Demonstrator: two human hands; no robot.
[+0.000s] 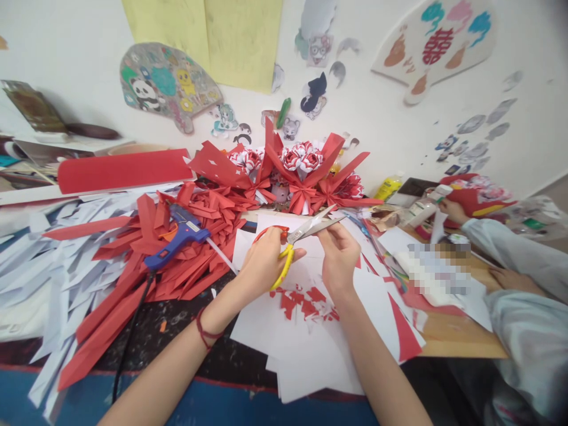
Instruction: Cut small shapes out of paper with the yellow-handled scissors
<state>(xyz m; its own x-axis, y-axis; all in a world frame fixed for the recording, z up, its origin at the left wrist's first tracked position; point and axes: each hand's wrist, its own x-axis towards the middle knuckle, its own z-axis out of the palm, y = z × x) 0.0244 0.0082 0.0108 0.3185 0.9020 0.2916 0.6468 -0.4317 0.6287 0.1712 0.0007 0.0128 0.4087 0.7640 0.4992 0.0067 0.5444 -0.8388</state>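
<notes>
My left hand is closed round the red and yellow handles of a pair of scissors. Their blades stand apart and point up to the right. Close to the blades, the fingers of my right hand are pinched together; whatever they grip is hidden or too small to name. Below both hands, cut scraps of red and white paper lie scattered on white paper sheets.
Folded red paper strips and white strips cover the left, with a blue glue gun on top. Red-wrapped paper bouquets stand at the wall. On the right, another person's sleeve and hand reach over the wooden table.
</notes>
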